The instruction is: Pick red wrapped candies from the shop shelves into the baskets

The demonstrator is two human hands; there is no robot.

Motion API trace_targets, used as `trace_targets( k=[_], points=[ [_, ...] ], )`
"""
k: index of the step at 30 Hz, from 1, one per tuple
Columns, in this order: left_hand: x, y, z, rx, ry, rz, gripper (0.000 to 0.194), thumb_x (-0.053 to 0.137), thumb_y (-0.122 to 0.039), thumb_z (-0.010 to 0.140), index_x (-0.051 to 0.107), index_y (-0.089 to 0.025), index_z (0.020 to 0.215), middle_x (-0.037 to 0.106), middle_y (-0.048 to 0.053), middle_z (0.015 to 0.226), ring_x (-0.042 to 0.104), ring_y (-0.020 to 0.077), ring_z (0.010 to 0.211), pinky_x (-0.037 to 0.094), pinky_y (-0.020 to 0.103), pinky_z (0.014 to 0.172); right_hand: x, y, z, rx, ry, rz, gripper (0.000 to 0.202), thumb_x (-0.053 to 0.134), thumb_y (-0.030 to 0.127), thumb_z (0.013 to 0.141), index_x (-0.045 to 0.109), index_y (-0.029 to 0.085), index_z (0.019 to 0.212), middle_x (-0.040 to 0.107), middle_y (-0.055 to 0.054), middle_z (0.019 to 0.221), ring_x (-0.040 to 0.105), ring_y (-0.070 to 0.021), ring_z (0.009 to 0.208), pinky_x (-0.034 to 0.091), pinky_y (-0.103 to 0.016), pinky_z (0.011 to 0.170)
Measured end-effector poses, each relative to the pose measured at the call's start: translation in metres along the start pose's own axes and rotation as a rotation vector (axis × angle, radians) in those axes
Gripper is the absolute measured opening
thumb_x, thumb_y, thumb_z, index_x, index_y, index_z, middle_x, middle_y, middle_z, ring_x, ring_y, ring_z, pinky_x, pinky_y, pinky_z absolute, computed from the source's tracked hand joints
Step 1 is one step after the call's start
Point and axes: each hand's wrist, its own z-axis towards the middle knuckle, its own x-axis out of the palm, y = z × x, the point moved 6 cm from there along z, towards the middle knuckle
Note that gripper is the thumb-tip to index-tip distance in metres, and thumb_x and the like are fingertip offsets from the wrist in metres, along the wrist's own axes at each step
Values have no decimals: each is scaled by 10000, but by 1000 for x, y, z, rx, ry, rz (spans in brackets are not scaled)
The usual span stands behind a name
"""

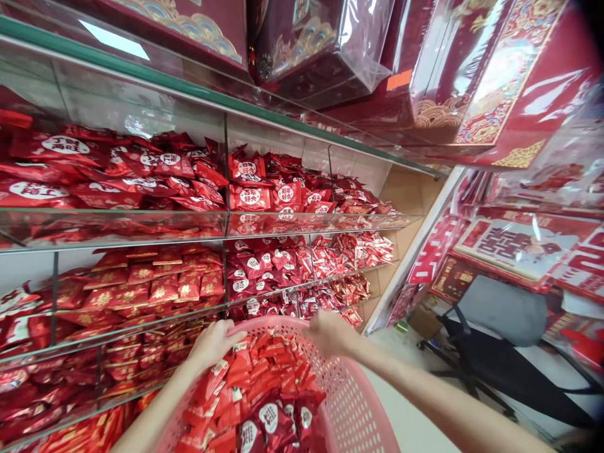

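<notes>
A pink plastic basket [352, 390] with a perforated wall is in front of me at the bottom of the head view. Inside lie many small red packets [257, 358] and, nearer to me, dark red packets [271, 418] with white round labels. At the left of its far rim, my left hand [217, 343] is closed on the edge. Opposite it, my right hand [330, 333] is closed at the rim, somewhat blurred, its fingertips hidden. Both forearms reach in from the lower corners.
Glass shelves [141, 229] with dividers hold heaps of red packets [151, 283] ahead and left. Large dark red gift boxes [321, 50] stand above. To the right are a black and grey chair [500, 314] and red printed decorations [514, 245].
</notes>
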Motion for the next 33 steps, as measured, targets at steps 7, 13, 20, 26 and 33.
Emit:
trace_targets(
  k=[7,13,20,26,33],
  points=[
    [-1,1,0,2,-10,-5,449,406,-619,731,436,-192,595,503,-16,577,500,129,586,233,196,509,-85,24,63,-217,-395,-78,107,472,167,782,538,171,866,622,-38,846,563,-121,782,362,-201,654],
    [-2,-1,-2,-1,-1,-7,441,407,-607,741,444,-193,594,502,-20,563,509,128,581,241,197,518,-74,38,94,-159,-298,-187,252,528,90,718,489,153,959,620,-91,939,581,-193,892,384,-249,677],
    [0,1,-2,8,-9,-20,457,394,-627,739,417,-195,593,497,-25,560,499,125,564,250,193,517,-65,41,110,-97,-247,-266,397,609,170,717,431,126,1069,611,-136,1019,583,-227,959,418,-270,724],
    [-1,1,-2,10,-17,-16,446,408,-614,738,409,-196,583,497,-27,553,494,123,557,248,194,514,-82,45,104,-105,-251,-312,456,672,251,680,434,127,1049,594,-150,1035,578,-263,973,442,-297,725],
    [-3,-1,-3,14,-16,-8,445,412,-613,735,437,-196,582,506,-18,558,499,125,563,238,195,501,-104,47,71,-115,-307,-356,402,625,163,715,412,115,1053,574,-163,1037,580,-271,959,438,-313,733]
  ],
)
